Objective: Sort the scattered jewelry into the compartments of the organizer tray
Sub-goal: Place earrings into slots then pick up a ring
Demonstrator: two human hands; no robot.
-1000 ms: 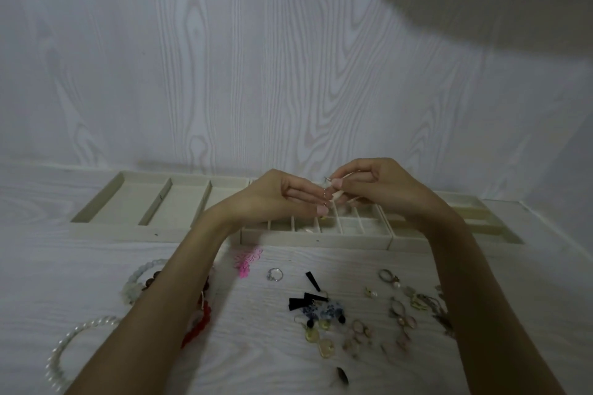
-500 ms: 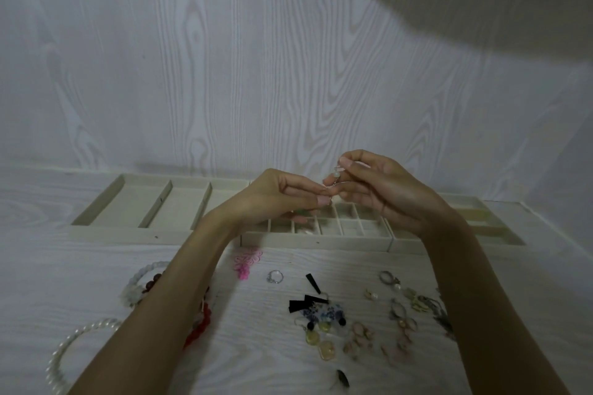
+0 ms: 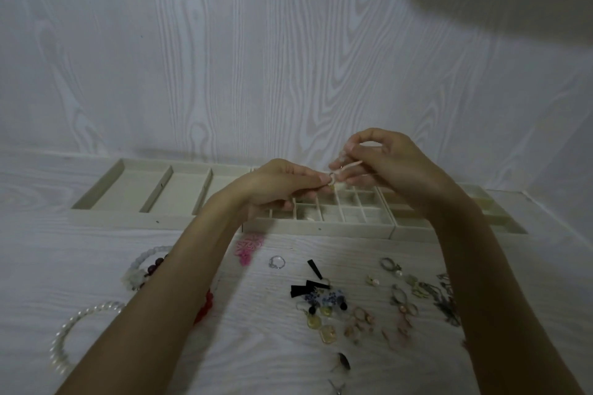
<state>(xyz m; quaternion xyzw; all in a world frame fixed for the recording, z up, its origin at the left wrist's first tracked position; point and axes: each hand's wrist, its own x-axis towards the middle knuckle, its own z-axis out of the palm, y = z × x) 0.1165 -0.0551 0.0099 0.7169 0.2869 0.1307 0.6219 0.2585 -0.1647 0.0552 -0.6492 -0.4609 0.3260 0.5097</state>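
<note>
White wood-grain table (image 3: 80, 266) and matching wall were seen, dimly lit. At far left a pearl bracelet (image 3: 69, 327) and a pale bead bracelet (image 3: 141, 266) were laid on the table, with a red bead piece (image 3: 205, 308) partly hidden under the left forearm. Behind them the organizer tray (image 3: 128, 221) was set along the wall, its long left compartments apparently unfilled. The left hand (image 3: 276, 183) was held above the small-cell section of the tray, fingertips pinched on a small earring (image 3: 332, 178). The right hand (image 3: 391, 167) was raised just beside it, fingers curled and pinched on the same piece; the two hands were nearly touching. Exact earring shape could not be told. Below, a pink charm (image 3: 248, 247), a silver ring (image 3: 276, 261), black strips (image 3: 308, 285) and a mixed earring pile (image 3: 369, 314) were scattered, unsorted. Risk judged: the tiny piece could be dropped from the two-handed pinch into a wrong cell or onto the pile, caused by a loose fingertip hold or a snagged hook. Low light could cause mis-sorting.
</note>
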